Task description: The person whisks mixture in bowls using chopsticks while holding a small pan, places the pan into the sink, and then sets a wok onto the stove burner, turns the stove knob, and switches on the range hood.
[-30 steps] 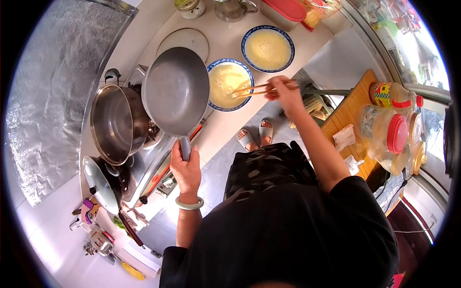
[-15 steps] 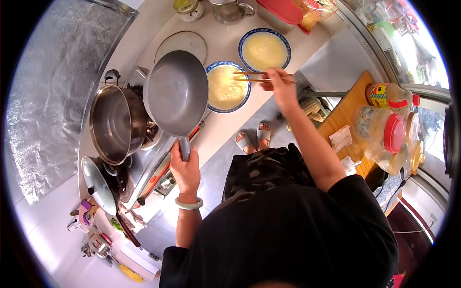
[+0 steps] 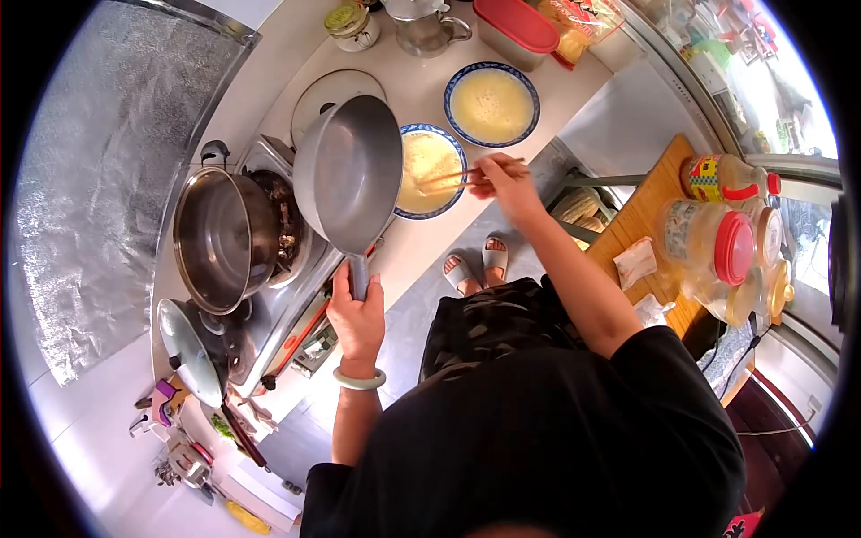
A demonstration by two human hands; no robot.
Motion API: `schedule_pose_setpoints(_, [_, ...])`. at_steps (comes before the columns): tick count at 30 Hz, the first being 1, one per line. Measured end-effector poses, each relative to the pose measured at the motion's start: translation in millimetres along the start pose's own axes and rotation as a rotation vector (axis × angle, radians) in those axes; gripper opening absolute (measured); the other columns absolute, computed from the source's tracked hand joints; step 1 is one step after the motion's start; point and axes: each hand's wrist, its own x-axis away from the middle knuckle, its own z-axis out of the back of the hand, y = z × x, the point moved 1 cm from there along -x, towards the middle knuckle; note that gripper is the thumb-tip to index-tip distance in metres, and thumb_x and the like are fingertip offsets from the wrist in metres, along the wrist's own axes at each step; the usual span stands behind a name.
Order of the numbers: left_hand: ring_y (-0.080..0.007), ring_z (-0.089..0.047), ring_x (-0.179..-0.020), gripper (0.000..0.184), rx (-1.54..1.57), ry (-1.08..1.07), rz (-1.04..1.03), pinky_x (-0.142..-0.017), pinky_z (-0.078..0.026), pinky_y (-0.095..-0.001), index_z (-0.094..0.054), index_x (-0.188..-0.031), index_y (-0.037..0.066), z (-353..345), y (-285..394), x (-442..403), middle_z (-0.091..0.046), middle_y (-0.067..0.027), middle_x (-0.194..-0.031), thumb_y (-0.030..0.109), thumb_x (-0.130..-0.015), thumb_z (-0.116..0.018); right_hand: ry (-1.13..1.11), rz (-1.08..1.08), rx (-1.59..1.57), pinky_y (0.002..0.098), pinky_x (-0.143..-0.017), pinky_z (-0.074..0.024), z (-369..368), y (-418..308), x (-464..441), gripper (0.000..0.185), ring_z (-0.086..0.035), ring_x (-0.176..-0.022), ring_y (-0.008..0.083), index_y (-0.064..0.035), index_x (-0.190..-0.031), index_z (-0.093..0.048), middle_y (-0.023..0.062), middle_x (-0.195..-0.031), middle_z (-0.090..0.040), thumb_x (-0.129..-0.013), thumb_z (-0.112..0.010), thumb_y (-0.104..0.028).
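Observation:
My left hand (image 3: 357,316) is wrapped round the handle of a grey frying pan (image 3: 348,170). The pan is tilted toward the near blue-rimmed bowl (image 3: 430,208) and covers part of its left side; its inside looks bare. Between the fingers of my right hand (image 3: 508,186) is a pair of chopsticks (image 3: 446,184). Their tips dip into the pale yellow liquid (image 3: 432,161) in that bowl. Just behind it on the counter stands a second blue-rimmed bowl (image 3: 456,119), also full of yellow liquid with small bubbles.
A steel pot (image 3: 215,242) and a lidded wok (image 3: 190,354) stand on the stove at left. Behind are a round lid (image 3: 314,103), a metal jug (image 3: 421,36) and a red-lidded box (image 3: 513,27). Jars (image 3: 704,238) crowd the wooden table (image 3: 628,238) at right.
The pan has shifted right and tipped toward the near bowl. My right hand has come down and left, and the chopsticks now slant lower into the liquid.

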Motion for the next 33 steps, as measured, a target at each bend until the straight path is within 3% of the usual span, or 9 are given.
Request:
schedule_pose_setpoints(1, [-0.0178, -0.057, -0.077, 0.038, -0.014, -0.004, -0.016, -0.075, -0.046, -0.0293, -0.054, -0.114, -0.003, -1, 1, 0, -0.062, -0.0131, -0.090, 0.012, -0.081, -0.064, -0.005, -0.048, 0.043, 0.0272, -0.064, -0.0539, 8, -7, 8, 0.022, -0.065, -0.068, 0.0179, 0.0003, -0.095, -0.061, 0.0096, -0.081, -0.065, -0.093, -0.053, -0.020])
schedule_pose_setpoints(2, [-0.0303, -0.060, -0.071, 0.040, -0.009, 0.031, -0.090, -0.070, -0.049, -0.0347, -0.054, -0.115, -0.002, -6, -9, 0, -0.062, -0.0197, -0.087, 0.012, -0.079, -0.066, 0.032, 0.013, 0.057, 0.0278, -0.065, -0.0544, 15, -12, 10, 0.022, -0.064, -0.068, 0.0177, -0.0001, -0.095, -0.061, 0.0092, -0.081, -0.065, -0.093, -0.052, -0.020])
schedule_pose_setpoints(5, [-0.0300, -0.060, -0.071, 0.040, -0.028, 0.003, -0.072, -0.070, -0.049, -0.0347, -0.054, -0.114, -0.002, -5, -3, 0, -0.062, -0.0201, -0.087, 0.012, -0.079, -0.066, 0.153, 0.122, -0.023, 0.0280, -0.064, -0.0540, 6, -14, -13, 0.021, -0.064, -0.068, 0.0177, 0.0006, -0.094, -0.061, 0.0092, -0.080, -0.065, -0.093, -0.052, -0.018])
schedule_pose_setpoints(11, [-0.0209, -0.054, -0.067, 0.037, 0.094, 0.040, 0.005, -0.067, -0.047, -0.0315, -0.054, -0.112, -0.003, 8, -5, 1, -0.061, -0.0133, -0.082, 0.009, -0.079, -0.065, 0.005, -0.065, 0.057, 0.0266, -0.061, -0.0535, 8, -8, 8, 0.023, -0.064, -0.065, 0.0166, 0.0000, -0.092, -0.061, 0.0089, -0.078, -0.065, -0.093, -0.053, -0.021])
schedule_pose_setpoints(16, [-0.0059, -0.047, -0.053, 0.020, 0.375, 0.027, 0.163, -0.047, -0.040, -0.0203, -0.057, -0.100, -0.001, 42, 17, 5, -0.053, -0.0001, -0.069, 0.004, -0.081, -0.059, 0.083, 0.131, 0.008, 0.0264, -0.064, -0.0532, 3, -12, -16, 0.023, -0.064, -0.070, 0.0163, 0.0006, -0.092, -0.062, 0.0096, -0.083, -0.065, -0.091, -0.055, -0.021])
schedule_pose_setpoints(20, [-0.0042, -0.044, -0.048, 0.015, 0.489, 0.118, 0.048, -0.043, -0.032, -0.0186, -0.055, -0.095, -0.001, 71, 21, 8, -0.053, -0.0011, -0.063, 0.007, -0.082, -0.057, -0.012, -0.005, 0.084, 0.0261, -0.065, -0.0530, 3, -11, 0, 0.021, -0.064, -0.070, 0.0158, 0.0005, -0.091, -0.062, 0.0092, -0.083, -0.065, -0.089, -0.057, -0.020])
schedule_pose_setpoints(24, [-0.0059, -0.042, -0.050, 0.031, 0.587, 0.267, 0.057, -0.047, -0.033, -0.0181, -0.052, -0.113, -0.005, 88, 15, 14, -0.053, -0.0042, -0.071, 0.004, -0.084, -0.053, 0.088, 0.081, 0.053, 0.0267, -0.064, -0.0531, 13, -19, -10, 0.021, -0.064, -0.068, 0.0165, 0.0002, -0.092, -0.062, 0.0101, -0.083, -0.065, -0.089, -0.058, -0.020])
schedule_pose_setpoints(30, [-0.0056, -0.040, -0.052, 0.035, 0.592, 0.313, 0.021, -0.048, -0.032, -0.0178, -0.049, -0.118, -0.007, 102, 17, 17, -0.050, -0.0028, -0.071, 0.009, -0.087, -0.051, -0.013, -0.109, 0.095, 0.0256, -0.062, -0.0515, -10, -16, 4, 0.024, -0.064, -0.071, 0.0172, 0.0003, -0.092, -0.062, 0.0101, -0.084, -0.066, -0.088, -0.058, -0.023])
schedule_pose_setpoints(33, [-0.0051, -0.038, -0.051, 0.036, 0.599, 0.309, 0.023, -0.046, -0.030, -0.0169, -0.049, -0.120, -0.006, 106, 9, 22, -0.049, -0.0028, -0.072, 0.010, -0.088, -0.050, 0.085, -0.010, 0.101, 0.0256, -0.063, -0.0513, 22, -30, 0, 0.025, -0.064, -0.071, 0.0176, 0.0005, -0.092, -0.062, 0.0101, -0.083, -0.065, -0.087, -0.059, -0.024])
